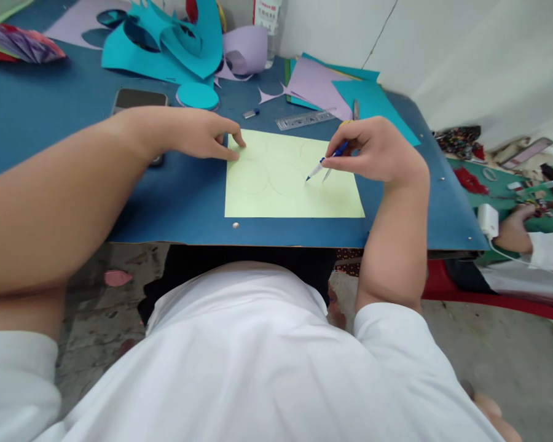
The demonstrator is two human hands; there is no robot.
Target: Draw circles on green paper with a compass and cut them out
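the sheet point(295, 205) lies flat on the table point(188, 215), just in from the near edge of the surface, with its long axis running roughly parallel to that edge. from the left hand point(198, 132) the sheet extends rightward; from the right hand point(373, 147) it lies leftward and toward the near edge. the right hand is the nearer of the two to the compass point(317, 169), which it holds above the right half of the sheet. the compass slants, its lower end directed left and toward the near edge; whether the tip touches the sheet cannot be told.

right hand: thumb and fingers pinch the upper part of the compass. left hand: thumb and forefinger stand apart, their tips resting on the sheet by its far left corner.

the sheet is pale yellow-green, rectangular and smooth, with faint curved lines in its left, middle and far right areas. the compass is blue and white, with a thin second leg beside the thicker one. beyond the far edge of the sheet lie the eraser point(251, 113) and the clear ruler point(304, 120).
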